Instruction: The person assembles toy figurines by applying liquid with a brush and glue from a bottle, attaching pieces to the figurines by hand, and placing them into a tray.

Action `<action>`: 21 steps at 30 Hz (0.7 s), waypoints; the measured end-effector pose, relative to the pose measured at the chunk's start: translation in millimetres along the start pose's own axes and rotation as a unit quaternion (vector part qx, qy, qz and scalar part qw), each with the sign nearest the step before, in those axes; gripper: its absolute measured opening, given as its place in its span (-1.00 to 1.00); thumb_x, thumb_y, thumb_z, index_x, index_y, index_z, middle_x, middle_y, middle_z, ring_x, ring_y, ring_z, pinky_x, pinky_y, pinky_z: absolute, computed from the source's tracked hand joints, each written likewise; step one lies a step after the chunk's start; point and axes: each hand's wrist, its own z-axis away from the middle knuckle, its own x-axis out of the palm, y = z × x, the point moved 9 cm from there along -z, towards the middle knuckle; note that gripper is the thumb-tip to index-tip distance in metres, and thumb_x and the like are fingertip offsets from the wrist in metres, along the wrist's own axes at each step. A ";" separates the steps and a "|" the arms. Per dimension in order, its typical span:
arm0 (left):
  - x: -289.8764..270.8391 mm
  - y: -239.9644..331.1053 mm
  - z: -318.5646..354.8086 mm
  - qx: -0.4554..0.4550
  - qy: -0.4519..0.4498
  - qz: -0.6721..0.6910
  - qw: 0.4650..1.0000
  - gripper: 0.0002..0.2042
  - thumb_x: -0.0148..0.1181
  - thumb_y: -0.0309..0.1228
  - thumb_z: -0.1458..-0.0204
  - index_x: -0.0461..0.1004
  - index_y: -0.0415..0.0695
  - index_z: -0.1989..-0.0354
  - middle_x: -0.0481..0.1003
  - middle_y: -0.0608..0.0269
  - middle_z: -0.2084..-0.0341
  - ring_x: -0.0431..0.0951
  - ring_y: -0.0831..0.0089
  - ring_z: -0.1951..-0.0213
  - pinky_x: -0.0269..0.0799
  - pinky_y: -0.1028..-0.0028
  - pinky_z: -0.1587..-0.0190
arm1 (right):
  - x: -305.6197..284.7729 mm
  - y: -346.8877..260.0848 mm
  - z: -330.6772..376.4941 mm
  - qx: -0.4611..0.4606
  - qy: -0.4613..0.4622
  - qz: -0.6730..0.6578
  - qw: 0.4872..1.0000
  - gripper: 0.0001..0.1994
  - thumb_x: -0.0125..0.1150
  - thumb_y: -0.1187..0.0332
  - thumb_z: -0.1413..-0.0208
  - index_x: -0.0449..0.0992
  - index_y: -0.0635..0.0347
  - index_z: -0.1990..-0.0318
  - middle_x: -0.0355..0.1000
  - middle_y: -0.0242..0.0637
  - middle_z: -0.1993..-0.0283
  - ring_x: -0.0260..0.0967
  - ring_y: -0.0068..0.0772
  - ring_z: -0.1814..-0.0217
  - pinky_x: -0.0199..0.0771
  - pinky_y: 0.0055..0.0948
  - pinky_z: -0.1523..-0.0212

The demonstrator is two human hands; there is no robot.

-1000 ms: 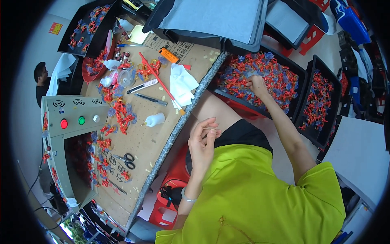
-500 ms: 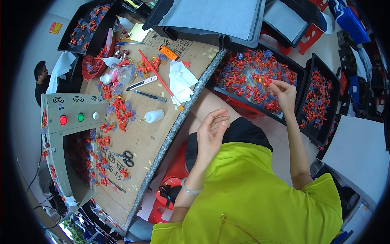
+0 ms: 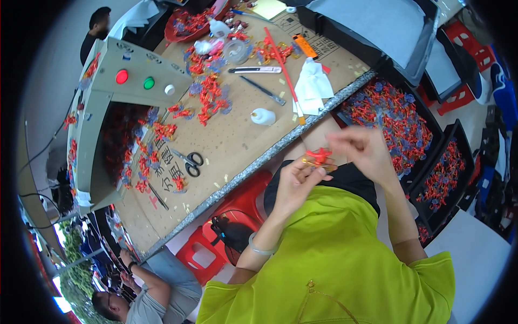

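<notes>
In front of my lap, my left hand (image 3: 295, 185) pinches a small red figurine (image 3: 319, 155) with yellowish, see-through parts. Close above and to its right is my right hand (image 3: 367, 154), its fingers pointing at the figurine. Motion smears those fingertips, so whether they touch it is unclear. Beyond the right hand lies a black tray (image 3: 436, 144) heaped with similar red figurines on bluish and yellow clear pieces. On the table to the left are a white squeeze bottle (image 3: 263, 116) and several more figurines (image 3: 209, 100).
A grey machine (image 3: 102, 113) with coloured buttons stands on the left of the table (image 3: 226, 156). Scissors (image 3: 192, 163), knives, a red brush (image 3: 280, 62) and white tissue (image 3: 314, 86) lie there. A second figurine tray (image 3: 445, 173) sits right. Another person (image 3: 156, 291) is at lower left.
My right hand has come back from the tray to my left hand. The left hand, empty before, now holds a red figurine. The view has swung leftward, bringing a person in at lower left.
</notes>
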 end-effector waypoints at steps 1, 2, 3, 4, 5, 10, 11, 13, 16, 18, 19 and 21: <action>-14.0 2.0 6.5 -0.007 0.038 0.016 0.999 -0.69 0.02 -0.57 -0.13 0.32 -0.34 -0.05 0.47 0.11 0.14 0.52 0.34 0.10 0.49 0.41 0.10 | 3.6 -3.5 -17.2 0.012 0.009 0.050 0.999 -0.90 0.18 0.51 -0.05 0.59 0.32 0.32 0.48 -0.34 0.51 0.36 -0.70 0.53 0.26 -0.69 0.55; -26.6 1.8 12.2 -0.007 0.075 0.038 0.996 -0.73 -0.01 -0.51 -0.16 0.35 -0.33 -0.02 0.48 0.09 0.15 0.53 0.31 0.12 0.48 0.42 0.10 | 7.7 -7.0 -37.4 0.022 0.019 0.101 0.994 -0.89 0.18 0.47 -0.06 0.59 0.33 0.33 0.48 -0.34 0.55 0.35 -0.72 0.56 0.25 -0.68 0.56; -31.5 3.0 15.2 -0.005 0.081 0.044 0.996 -0.73 -0.01 -0.51 -0.16 0.35 -0.33 -0.02 0.48 0.09 0.15 0.53 0.31 0.12 0.48 0.42 0.10 | 10.4 -13.6 -58.1 -0.015 0.056 0.150 0.987 -0.85 0.21 0.40 -0.05 0.58 0.34 0.35 0.46 -0.27 0.59 0.38 -0.62 0.58 0.29 -0.60 0.55; -39.9 4.0 18.0 0.006 0.106 0.068 0.992 -0.72 -0.02 -0.51 -0.16 0.36 -0.33 -0.02 0.48 0.07 0.14 0.54 0.29 0.12 0.47 0.43 0.09 | 14.5 -17.8 -75.2 -0.054 0.090 0.198 0.975 -0.79 0.23 0.33 -0.04 0.57 0.36 0.38 0.45 -0.21 0.64 0.42 -0.52 0.60 0.33 -0.52 0.54; -48.6 5.9 21.1 0.019 0.135 0.093 0.986 -0.71 -0.03 -0.50 -0.16 0.37 -0.33 -0.03 0.49 0.05 0.13 0.54 0.27 0.12 0.46 0.44 0.08 | 25.3 -14.0 -89.6 -0.056 0.075 0.200 0.975 -0.79 0.23 0.33 -0.04 0.57 0.36 0.38 0.45 -0.21 0.64 0.42 -0.52 0.60 0.33 -0.52 0.54; -65.4 22.6 32.5 0.068 0.168 0.089 0.979 -0.73 -0.02 -0.51 -0.15 0.38 -0.35 0.01 0.48 0.00 0.13 0.54 0.22 0.11 0.46 0.44 0.07 | 66.8 10.5 -129.6 -0.014 0.000 0.425 0.905 -0.69 0.35 0.20 0.11 0.57 0.34 0.54 0.42 -0.01 0.63 0.45 -0.05 0.53 0.38 -0.24 0.45; -67.3 24.8 34.6 0.071 0.173 0.083 0.979 -0.74 -0.02 -0.51 -0.15 0.38 -0.35 0.01 0.49 0.00 0.13 0.54 0.22 0.11 0.46 0.44 0.07 | 65.2 15.1 -132.9 0.015 0.001 0.417 0.909 -0.69 0.37 0.20 0.14 0.57 0.34 0.56 0.41 -0.01 0.64 0.45 -0.08 0.54 0.38 -0.25 0.45; -71.3 26.3 39.0 0.074 0.184 0.082 0.977 -0.74 -0.01 -0.50 -0.15 0.38 -0.35 0.02 0.49 0.00 0.14 0.54 0.22 0.12 0.47 0.43 0.08 | 60.6 21.0 -137.8 0.044 -0.019 0.451 0.891 -0.70 0.35 0.22 0.15 0.57 0.36 0.57 0.41 -0.03 0.66 0.45 -0.21 0.56 0.38 -0.29 0.46; -75.3 27.1 43.4 0.078 0.192 0.104 0.973 -0.74 -0.01 -0.49 -0.15 0.39 -0.35 0.02 0.49 0.00 0.14 0.56 0.23 0.14 0.48 0.42 0.10 | 50.2 17.9 -135.1 0.061 -0.019 0.343 0.937 -0.77 0.19 0.33 0.05 0.54 0.38 0.52 0.43 -0.32 0.66 0.36 -0.60 0.62 0.30 -0.50 0.58; -76.4 25.9 42.9 0.062 0.195 0.103 0.973 -0.74 -0.02 -0.50 -0.15 0.40 -0.35 0.03 0.50 0.00 0.16 0.57 0.24 0.18 0.49 0.42 0.12 | 46.0 3.6 -122.5 0.071 -0.016 0.290 0.954 -0.76 0.20 0.32 0.10 0.53 0.41 0.50 0.43 -0.25 0.67 0.39 -0.57 0.60 0.32 -0.51 0.55; -74.7 26.8 41.3 0.061 0.191 0.106 0.974 -0.74 -0.02 -0.50 -0.15 0.40 -0.35 0.03 0.50 0.00 0.16 0.57 0.24 0.18 0.49 0.42 0.12 | 40.2 -6.9 -114.0 0.079 -0.007 0.234 0.969 -0.74 0.21 0.31 0.15 0.52 0.43 0.49 0.42 -0.17 0.68 0.41 -0.55 0.59 0.35 -0.52 0.52; -73.4 28.0 38.6 0.064 0.188 0.082 0.977 -0.75 -0.04 -0.52 -0.14 0.42 -0.36 0.05 0.52 -0.01 0.20 0.58 0.26 0.21 0.50 0.42 0.14 | 41.5 -24.5 -91.1 0.089 -0.024 0.215 0.972 -0.81 0.19 0.37 0.07 0.48 0.39 0.41 0.38 -0.34 0.67 0.32 -0.67 0.59 0.23 -0.65 0.57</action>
